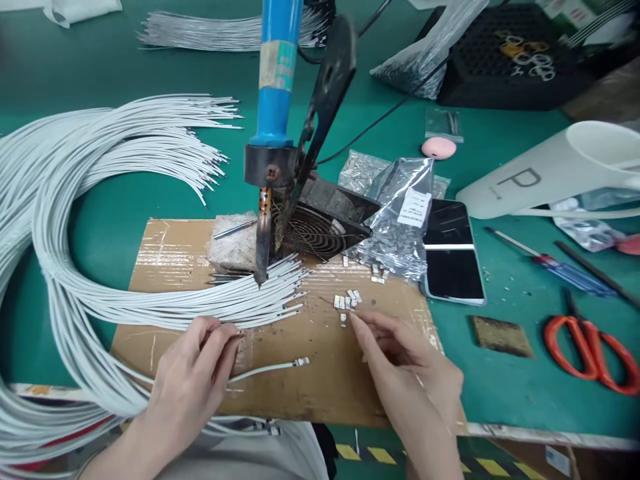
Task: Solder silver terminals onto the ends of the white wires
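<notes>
My left hand (pixel 195 373) is closed, thumb and forefinger pressed together, over a white cable (pixel 263 369) that comes out past its fingers. A small metal-and-white connector (pixel 301 362) sits on that cable's end. Beside several loose white connectors (pixel 346 300) on the cardboard, my right hand (pixel 407 373) pinches with thumb and forefinger; whatever is between the tips is too small to make out. A thick bundle of white cables (pixel 200 308) lies just beyond my left hand. Above its ends stands a blue-handled soldering iron (pixel 275 73), tip pointing down, clamped in a dark stand.
Under the work is a cardboard sheet (pixel 320 393). A phone (pixel 454 253), a bag of small parts (pixel 400 220), a white cup (pixel 540 173) on its side, a screwdriver (pixel 555 263) and orange scissors (pixel 590 353) lie at right. More cable bundles (pixel 165 127) curve at left.
</notes>
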`<move>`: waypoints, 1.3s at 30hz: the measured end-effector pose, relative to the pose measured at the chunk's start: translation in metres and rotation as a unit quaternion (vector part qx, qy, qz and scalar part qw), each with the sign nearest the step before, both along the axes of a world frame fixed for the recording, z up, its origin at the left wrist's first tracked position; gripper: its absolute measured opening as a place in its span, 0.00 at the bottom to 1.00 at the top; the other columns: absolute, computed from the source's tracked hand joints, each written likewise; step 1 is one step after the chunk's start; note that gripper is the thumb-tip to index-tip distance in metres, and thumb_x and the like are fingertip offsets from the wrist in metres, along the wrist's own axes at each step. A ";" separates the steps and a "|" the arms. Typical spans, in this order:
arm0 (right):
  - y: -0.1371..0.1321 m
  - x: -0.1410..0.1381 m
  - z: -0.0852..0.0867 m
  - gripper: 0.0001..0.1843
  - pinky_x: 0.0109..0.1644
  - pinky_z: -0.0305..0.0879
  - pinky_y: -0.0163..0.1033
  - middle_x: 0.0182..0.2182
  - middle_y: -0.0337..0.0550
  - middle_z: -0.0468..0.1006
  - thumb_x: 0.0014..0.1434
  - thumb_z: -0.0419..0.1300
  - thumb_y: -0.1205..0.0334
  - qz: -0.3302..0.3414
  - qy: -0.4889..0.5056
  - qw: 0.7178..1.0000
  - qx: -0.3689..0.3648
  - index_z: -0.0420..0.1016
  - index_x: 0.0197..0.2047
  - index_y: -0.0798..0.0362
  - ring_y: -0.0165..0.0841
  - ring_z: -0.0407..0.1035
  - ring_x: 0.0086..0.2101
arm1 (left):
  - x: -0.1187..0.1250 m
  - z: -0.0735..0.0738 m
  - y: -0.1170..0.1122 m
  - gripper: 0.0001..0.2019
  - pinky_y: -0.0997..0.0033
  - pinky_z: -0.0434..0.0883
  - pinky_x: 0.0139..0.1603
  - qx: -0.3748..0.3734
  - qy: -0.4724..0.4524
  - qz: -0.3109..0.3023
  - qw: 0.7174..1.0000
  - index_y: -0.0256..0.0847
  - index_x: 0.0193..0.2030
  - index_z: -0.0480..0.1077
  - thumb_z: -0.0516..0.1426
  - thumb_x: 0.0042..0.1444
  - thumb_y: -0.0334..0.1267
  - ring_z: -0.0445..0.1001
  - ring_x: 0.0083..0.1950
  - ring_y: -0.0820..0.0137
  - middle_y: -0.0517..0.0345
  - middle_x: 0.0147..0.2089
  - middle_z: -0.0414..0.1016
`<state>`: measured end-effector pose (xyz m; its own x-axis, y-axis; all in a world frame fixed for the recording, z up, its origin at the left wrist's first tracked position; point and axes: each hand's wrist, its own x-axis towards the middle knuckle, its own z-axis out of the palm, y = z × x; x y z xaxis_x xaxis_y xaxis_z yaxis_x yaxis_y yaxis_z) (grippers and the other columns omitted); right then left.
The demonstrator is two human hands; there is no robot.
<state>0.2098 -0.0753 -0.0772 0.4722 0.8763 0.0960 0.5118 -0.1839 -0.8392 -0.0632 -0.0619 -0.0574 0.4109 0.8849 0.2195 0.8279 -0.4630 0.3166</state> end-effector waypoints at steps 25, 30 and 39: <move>0.000 -0.012 0.015 0.05 0.25 0.72 0.27 0.23 0.38 0.80 0.57 0.73 0.59 -0.059 0.162 0.985 0.031 0.86 0.35 0.50 0.26 0.71 0.21 | -0.003 0.065 0.011 0.14 0.71 0.72 0.33 -0.304 -0.088 -0.157 0.935 0.48 0.52 0.69 0.60 0.62 0.29 0.76 0.31 0.68 0.63 0.34 0.76; 0.000 -0.025 0.026 0.03 0.23 0.68 0.27 0.22 0.36 0.77 0.58 0.72 0.62 0.014 0.213 0.977 0.013 0.86 0.32 0.48 0.25 0.69 0.20 | 0.028 0.057 0.011 0.06 0.71 0.68 0.37 -0.439 -0.176 -0.136 0.871 0.43 0.43 0.73 0.55 0.70 0.35 0.72 0.34 0.70 0.59 0.36 0.78; 0.002 -0.064 0.027 0.04 0.21 0.59 0.27 0.24 0.36 0.75 0.60 0.70 0.61 0.116 0.330 0.936 -0.038 0.89 0.36 0.43 0.23 0.64 0.20 | 0.027 0.019 0.020 0.18 0.80 0.40 0.18 -0.577 -0.543 0.140 0.593 0.37 0.34 0.71 0.65 0.63 0.50 0.42 0.19 0.84 0.65 0.26 0.69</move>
<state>0.1457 -0.0730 -0.0504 0.2023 0.9552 -0.2162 -0.0805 -0.2038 -0.9757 -0.0365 -0.0416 -0.0388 0.3837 0.7030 -0.5987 -0.1617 0.6895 0.7060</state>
